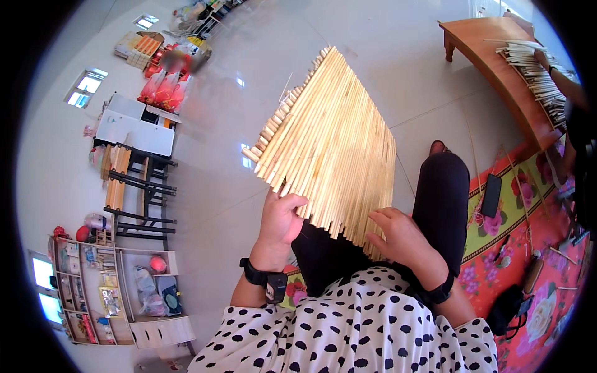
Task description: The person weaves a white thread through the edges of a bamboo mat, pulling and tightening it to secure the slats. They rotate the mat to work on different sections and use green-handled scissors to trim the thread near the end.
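Observation:
A panel of pale yellow plant stalks (339, 143), laid side by side in close rows, slants up from my lap. Short stalk ends stick out in a row along its left edge, and a thin thread or needle rises beside them. My left hand (283, 217) grips the near left corner, its thumb on top and the other fingers mostly hidden beneath. At the near right edge lies my right hand (401, 236), its fingers stretched over the stalk ends with the thumb apart.
Upper right, another person's hand (542, 60) is over loose stalks (528, 71) on a brown wooden table (479, 46). A phone (491, 194) lies on the flowered red cloth (485, 248). Leftward stand folded black-legged furniture (146, 193) and a shelf unit (118, 255).

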`<state>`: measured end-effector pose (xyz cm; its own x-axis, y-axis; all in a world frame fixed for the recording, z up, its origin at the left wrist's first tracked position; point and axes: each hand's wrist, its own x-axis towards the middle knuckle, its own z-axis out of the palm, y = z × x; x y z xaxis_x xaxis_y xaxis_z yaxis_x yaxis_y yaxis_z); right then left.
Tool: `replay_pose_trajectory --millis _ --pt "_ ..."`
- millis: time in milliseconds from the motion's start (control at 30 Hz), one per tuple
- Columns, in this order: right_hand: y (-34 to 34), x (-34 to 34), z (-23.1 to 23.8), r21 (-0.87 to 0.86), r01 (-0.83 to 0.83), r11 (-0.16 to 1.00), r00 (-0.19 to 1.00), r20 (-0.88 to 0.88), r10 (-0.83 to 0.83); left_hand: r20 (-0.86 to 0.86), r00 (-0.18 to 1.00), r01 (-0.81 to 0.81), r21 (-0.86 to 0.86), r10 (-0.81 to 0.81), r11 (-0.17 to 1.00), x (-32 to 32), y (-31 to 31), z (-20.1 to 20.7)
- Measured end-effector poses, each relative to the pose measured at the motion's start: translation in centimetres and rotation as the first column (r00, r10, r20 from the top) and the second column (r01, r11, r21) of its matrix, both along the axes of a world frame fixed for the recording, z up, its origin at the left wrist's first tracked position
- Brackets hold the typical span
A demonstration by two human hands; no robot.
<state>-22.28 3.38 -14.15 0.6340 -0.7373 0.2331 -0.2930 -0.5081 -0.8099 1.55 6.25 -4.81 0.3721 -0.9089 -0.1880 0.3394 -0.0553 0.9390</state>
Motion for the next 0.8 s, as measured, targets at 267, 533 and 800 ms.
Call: replay_pose_trajectory --millis 267,533,800 --pt "0.6 -0.8 0.6 0.017 -0.078 0.997 0.96 -0.269 0.08 0.223 0.961 0.136 0.126 -0.162 0.983 0.8 1.6 0.7" --pt "1.0 -0.7 1.4 -0.005 -0.069 0.998 0.955 -0.29 0.065 0.358 0.918 0.13 0.139 -0.172 0.982 1.5 3.9 0.1" --pt "0.8 0.0 6.2 0.04 -0.071 0.997 0.975 0.214 0.061 0.618 0.671 0.287 0.294 -0.41 0.912 0.6 4.9 2.8"
